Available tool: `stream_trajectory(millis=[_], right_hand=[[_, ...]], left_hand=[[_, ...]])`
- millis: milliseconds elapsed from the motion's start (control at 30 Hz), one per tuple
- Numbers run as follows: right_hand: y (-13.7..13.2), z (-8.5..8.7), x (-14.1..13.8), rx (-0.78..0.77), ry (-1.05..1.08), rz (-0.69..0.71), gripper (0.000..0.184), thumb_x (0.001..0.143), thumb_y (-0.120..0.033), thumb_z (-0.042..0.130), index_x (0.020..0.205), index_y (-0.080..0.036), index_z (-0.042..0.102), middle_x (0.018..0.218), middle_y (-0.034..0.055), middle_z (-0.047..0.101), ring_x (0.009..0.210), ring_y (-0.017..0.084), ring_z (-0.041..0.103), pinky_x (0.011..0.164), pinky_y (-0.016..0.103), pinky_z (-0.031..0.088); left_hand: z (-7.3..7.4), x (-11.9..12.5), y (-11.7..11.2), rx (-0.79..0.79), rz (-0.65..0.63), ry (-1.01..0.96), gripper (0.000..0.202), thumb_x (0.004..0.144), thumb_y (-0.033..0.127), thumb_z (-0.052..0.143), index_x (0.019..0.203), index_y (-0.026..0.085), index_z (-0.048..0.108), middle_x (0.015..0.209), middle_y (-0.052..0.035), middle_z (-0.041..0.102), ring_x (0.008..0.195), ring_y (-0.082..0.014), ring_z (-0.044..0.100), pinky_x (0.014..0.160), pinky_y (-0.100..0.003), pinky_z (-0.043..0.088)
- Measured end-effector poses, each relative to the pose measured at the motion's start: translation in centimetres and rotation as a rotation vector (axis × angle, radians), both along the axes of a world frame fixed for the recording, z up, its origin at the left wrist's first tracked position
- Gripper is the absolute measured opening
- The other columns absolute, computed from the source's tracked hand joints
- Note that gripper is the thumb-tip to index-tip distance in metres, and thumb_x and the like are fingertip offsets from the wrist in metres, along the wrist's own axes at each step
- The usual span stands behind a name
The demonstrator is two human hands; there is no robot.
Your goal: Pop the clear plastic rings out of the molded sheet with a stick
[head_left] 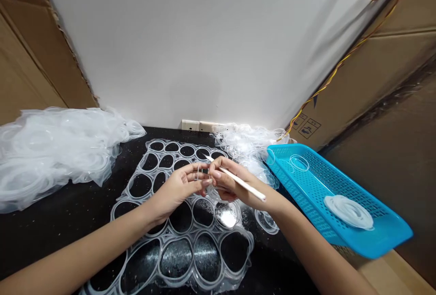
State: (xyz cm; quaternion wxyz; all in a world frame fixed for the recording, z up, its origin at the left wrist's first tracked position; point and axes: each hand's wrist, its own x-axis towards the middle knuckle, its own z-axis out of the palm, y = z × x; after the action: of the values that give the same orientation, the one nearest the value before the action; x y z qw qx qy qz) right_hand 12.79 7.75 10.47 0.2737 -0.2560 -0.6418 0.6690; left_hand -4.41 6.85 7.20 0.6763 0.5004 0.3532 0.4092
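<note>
My left hand (184, 186) pinches a small clear silicone ring (198, 171) between thumb and fingers, just above a translucent silicone sheet (190, 258) full of round holes that lies on the black table. Close against it, my right hand (229, 181) grips a thin white pointed tool (238, 179) like a pen, its tip pointing up and left past the ring. Both hands meet over the middle of the sheet.
A blue perforated basket (344, 236) at the right holds a stack of clear rings (348, 211) and one loose ring (299, 162). Heaps of clear silicone scrap lie at the left (51, 149) and behind the hands (248, 142). Cardboard boxes flank a white wall.
</note>
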Motion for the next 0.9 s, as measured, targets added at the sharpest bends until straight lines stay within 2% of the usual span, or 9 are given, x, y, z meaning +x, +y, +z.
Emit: stream_trajectory(millis=[100,167,267,400,567,700,900], right_hand=[[-0.2,-0.1,-0.2,0.036,-0.048,-0.011,0.020,0.088,-0.040,0.044,0.087,-0.021,0.041,0.061,-0.0074,0.030,0.047,0.005,0.027,0.043,0.021,0.021],[-0.4,0.1,-0.3,0.054,-0.094,-0.024,0.021,0.088,-0.041,0.043,0.087,-0.021,0.041,0.063,-0.0068,0.032,0.047,0.004,0.026,0.043,0.020,0.022],[-0.7,0.5,-0.4,0.111,-0.166,-0.025,0.021,0.088,-0.041,0.043,0.088,-0.020,0.042,0.065,-0.0055,0.036,0.047,0.004,0.028,0.041,0.020,0.022],[-0.9,0.4,-0.4,0.158,-0.222,-0.055,0.021,0.089,-0.041,0.042,0.088,-0.020,0.042,0.065,-0.0049,0.036,0.048,0.004,0.030,0.042,0.019,0.025],[-0.4,-0.2,-0.4,0.070,-0.105,-0.114,0.020,0.087,-0.040,0.045,0.085,-0.021,0.041,0.061,-0.0069,0.032,0.046,0.003,0.028,0.042,0.020,0.021],[0.2,-0.3,-0.6,-0.065,0.047,-0.224,0.021,0.086,-0.040,0.047,0.084,-0.020,0.043,0.069,-0.0048,0.038,0.042,0.001,0.026,0.040,0.022,0.015],[0.4,-0.3,-0.6,-0.159,0.142,-0.225,0.020,0.084,-0.040,0.049,0.088,-0.020,0.049,0.071,-0.0037,0.041,0.042,0.001,0.029,0.039,0.021,0.014]], left_hand=[[0.1,0.0,-0.3,-0.079,-0.027,-0.061,0.046,0.066,0.023,0.071,0.109,0.018,0.055,0.093,-0.0044,0.061,0.080,-0.0131,0.053,0.066,-0.024,0.040],[0.1,0.0,-0.5,-0.118,-0.037,-0.090,0.045,0.067,0.022,0.071,0.108,0.018,0.054,0.091,-0.0036,0.060,0.075,-0.0112,0.051,0.065,-0.023,0.039],[-0.2,0.0,-0.6,-0.162,-0.015,-0.122,0.044,0.067,0.022,0.071,0.107,0.017,0.054,0.082,-0.0012,0.058,0.067,-0.0088,0.048,0.062,-0.023,0.036],[-0.5,0.1,-0.7,-0.209,0.028,-0.118,0.046,0.065,0.023,0.073,0.106,0.015,0.054,0.079,-0.0006,0.058,0.065,-0.0083,0.047,0.061,-0.022,0.035],[-0.5,-0.1,-0.6,-0.186,0.015,-0.174,0.046,0.066,0.020,0.071,0.108,0.018,0.053,0.077,0.0011,0.056,0.063,-0.0071,0.047,0.061,-0.022,0.036],[-0.8,-0.3,-0.4,-0.122,0.029,-0.176,0.043,0.067,0.019,0.069,0.107,0.018,0.052,0.075,0.0026,0.054,0.062,-0.0070,0.048,0.063,-0.022,0.038],[-0.3,-0.4,-0.5,-0.053,0.082,-0.188,0.038,0.069,0.019,0.065,0.104,0.018,0.052,0.074,0.0031,0.053,0.061,-0.0074,0.049,0.063,-0.023,0.039]])
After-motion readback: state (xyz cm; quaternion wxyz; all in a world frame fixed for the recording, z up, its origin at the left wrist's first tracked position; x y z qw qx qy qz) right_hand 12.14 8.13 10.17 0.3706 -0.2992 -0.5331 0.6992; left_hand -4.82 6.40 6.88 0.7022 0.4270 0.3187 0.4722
